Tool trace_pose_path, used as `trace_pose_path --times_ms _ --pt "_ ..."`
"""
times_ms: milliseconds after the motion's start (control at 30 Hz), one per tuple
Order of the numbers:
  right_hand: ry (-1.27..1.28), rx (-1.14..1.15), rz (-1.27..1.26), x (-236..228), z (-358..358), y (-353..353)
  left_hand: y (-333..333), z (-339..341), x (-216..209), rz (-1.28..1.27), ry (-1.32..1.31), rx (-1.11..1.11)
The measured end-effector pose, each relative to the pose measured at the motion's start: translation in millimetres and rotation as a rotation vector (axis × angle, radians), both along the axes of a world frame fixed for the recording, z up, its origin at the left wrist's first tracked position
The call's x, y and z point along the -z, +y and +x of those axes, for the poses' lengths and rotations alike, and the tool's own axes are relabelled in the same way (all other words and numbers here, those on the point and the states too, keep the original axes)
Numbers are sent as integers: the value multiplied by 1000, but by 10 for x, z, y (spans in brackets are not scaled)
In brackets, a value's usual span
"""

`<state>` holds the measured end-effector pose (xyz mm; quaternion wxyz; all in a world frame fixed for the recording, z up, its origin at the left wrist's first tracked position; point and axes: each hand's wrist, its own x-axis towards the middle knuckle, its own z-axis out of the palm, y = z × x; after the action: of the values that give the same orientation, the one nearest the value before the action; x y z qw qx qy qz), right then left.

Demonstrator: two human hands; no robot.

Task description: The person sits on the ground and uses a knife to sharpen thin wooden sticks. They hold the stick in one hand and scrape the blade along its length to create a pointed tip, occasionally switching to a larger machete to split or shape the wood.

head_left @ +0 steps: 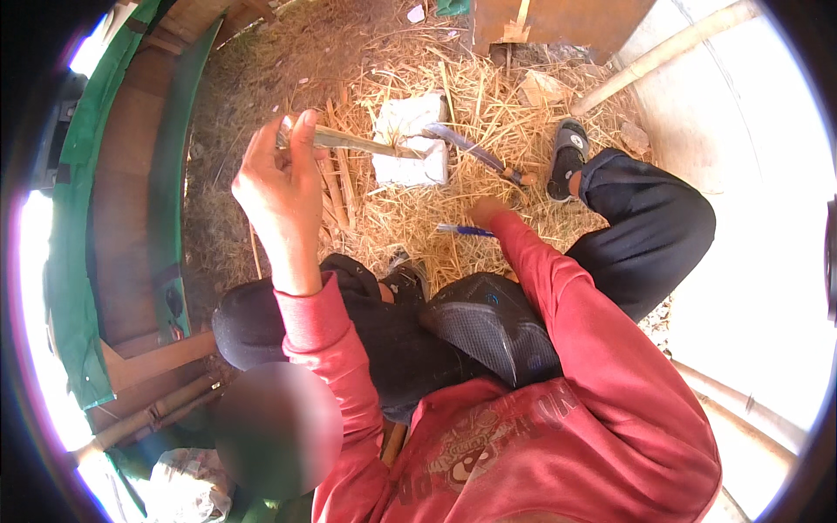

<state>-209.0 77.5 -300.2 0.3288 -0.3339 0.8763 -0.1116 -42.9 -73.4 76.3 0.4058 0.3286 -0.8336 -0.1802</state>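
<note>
Raised at the left, my left hand (283, 179) pinches one end of a split bamboo strip (353, 142) between thumb and fingers. The strip's other end reaches over a white block (411, 169) on the straw. My right hand (486, 210) is low over the straw with its fingers curled; what they hold, if anything, is hidden. A blue pen-like stick (466, 230) juts out beside its wrist; I cannot tell whether the hand grips it. Between block and right foot lies a curved-bladed knife (471, 146) with a wooden handle, its blade end against the block.
Loose straw (401, 218) covers the ground, with several bamboo pieces (338, 196) left of the block. A green-edged wooden frame (166, 174) stands at the left. A brown board (567, 26) is at the back, and a bamboo pole (667, 57) slants at the right. A dark cap-like thing (493, 327) rests on my lap.
</note>
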Motion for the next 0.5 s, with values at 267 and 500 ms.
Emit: trace_pose_path --times_ms 267,500 --pt "380 107 87 362 -894 242 -212 5 28 92 47 -9" --pt "458 -59 188 559 -1051 213 -260 40 37 143 102 48"
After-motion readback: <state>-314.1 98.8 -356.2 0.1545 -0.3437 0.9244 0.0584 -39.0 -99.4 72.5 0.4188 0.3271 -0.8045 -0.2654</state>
